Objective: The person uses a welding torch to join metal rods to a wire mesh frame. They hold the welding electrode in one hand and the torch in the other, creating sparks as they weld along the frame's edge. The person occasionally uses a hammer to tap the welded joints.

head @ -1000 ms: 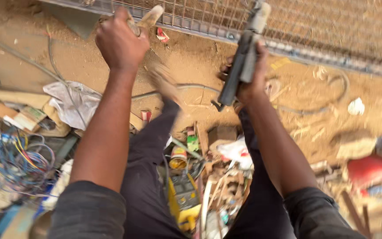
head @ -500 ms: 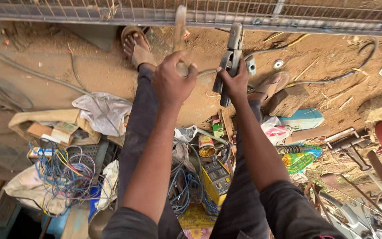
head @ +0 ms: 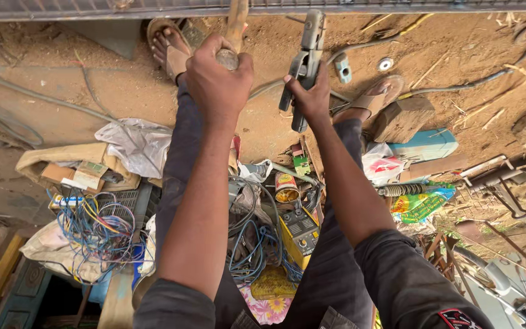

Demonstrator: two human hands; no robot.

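I see my left hand (head: 217, 79) wrapped tight around a pale wooden tool handle (head: 236, 24) that rises toward the grey metal mesh frame (head: 153, 8) above. My right hand (head: 310, 97) is clenched on a grey metal clamp-style welding holder (head: 307, 55), held upright just beside the handle, over the sandy dirt floor (head: 92, 85) and a yellow box-shaped welding machine (head: 299, 234).

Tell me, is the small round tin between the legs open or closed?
Open. The tin has no lid on top, and its yellowish inside shows from above. What it holds, I cannot tell.
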